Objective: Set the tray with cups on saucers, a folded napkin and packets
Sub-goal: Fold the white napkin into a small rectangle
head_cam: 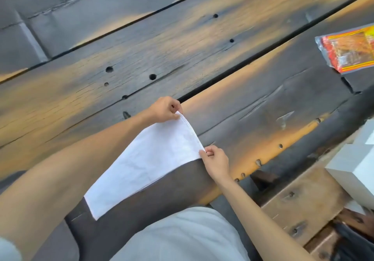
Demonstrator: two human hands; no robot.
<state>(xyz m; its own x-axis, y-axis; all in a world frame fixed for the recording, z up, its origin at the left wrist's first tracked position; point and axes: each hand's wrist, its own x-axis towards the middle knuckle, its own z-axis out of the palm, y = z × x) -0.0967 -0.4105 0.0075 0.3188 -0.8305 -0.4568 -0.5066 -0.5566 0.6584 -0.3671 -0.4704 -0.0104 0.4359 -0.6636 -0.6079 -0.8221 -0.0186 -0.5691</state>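
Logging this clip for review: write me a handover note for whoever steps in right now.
Left hand pinches the far corner of the white napkin; right hand pinches the near corner.
The napkin is lifted at that edge; the rest lies over the lap.
An orange packet lies on the wooden table, far right.
Done: napkin folding started.
Left: finish folding. No tray, cups or saucers are in view.

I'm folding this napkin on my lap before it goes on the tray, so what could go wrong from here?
1. The white napkin is held only by pinches at two corners, the left hand and right hand; a slip could skew the fold.
2. Its lower end drapes over the dark trousers, not a flat surface, so creases may come out uneven.
3. The wooden table looks rough and cracked; laid there, the napkin might snag or pick up dirt.
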